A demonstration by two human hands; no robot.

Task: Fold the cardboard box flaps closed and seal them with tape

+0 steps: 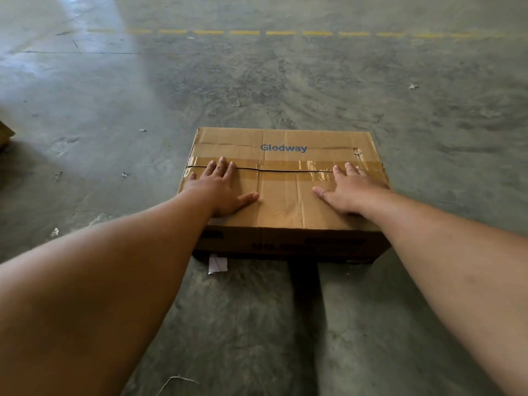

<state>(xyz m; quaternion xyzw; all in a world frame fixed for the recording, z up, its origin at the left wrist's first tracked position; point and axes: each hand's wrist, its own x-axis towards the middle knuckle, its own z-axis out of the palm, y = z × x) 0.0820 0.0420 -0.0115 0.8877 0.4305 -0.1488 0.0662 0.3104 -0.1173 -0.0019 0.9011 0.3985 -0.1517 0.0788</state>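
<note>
Open concrete floor (285, 81) on every side of cardboard box (285, 212); only small paper scrap (217, 264) against its near-left bottom corner.

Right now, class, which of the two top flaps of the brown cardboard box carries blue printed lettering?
The far flap, beyond the centre seam; the near flap, under both palms, is plain.

One cardboard box (285, 192), two hands — left hand (218, 192), right hand (350, 192) — perhaps six paper scraps (217, 264).
</note>
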